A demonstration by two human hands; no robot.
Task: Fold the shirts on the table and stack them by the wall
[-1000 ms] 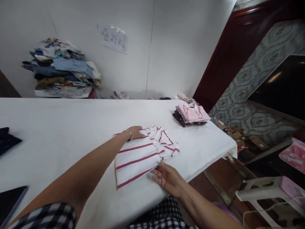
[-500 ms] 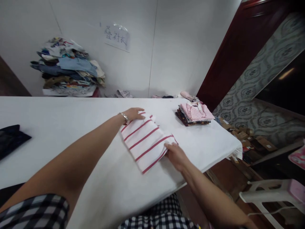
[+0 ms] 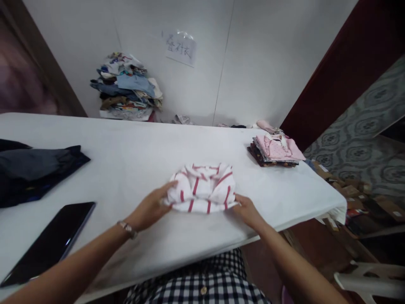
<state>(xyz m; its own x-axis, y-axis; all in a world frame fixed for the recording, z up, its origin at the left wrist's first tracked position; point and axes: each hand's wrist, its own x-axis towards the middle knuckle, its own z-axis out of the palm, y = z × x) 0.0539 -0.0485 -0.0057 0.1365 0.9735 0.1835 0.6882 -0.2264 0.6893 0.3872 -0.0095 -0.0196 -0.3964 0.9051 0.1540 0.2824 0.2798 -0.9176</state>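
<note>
A folded white shirt with red stripes (image 3: 204,188) lies on the white table (image 3: 136,156) in front of me. My left hand (image 3: 150,209) grips its left edge, fingers curled under the cloth. At the shirt's right edge my right hand (image 3: 248,210) holds the fabric the same way. The shirt's collar side faces up and away from me.
A dark tablet (image 3: 47,242) lies at the near left. A dark garment (image 3: 34,169) rests at the left. A stack of folded clothes with a pink top (image 3: 275,148) sits at the far right. A heap of mixed clothes (image 3: 126,86) stands against the wall. Cardboard boxes (image 3: 354,190) lie on the floor right.
The striped shirt has been folded smaller and turned over, collar up. Both hands moved from its far and near ends to its left and right edges. The view swung left.
</note>
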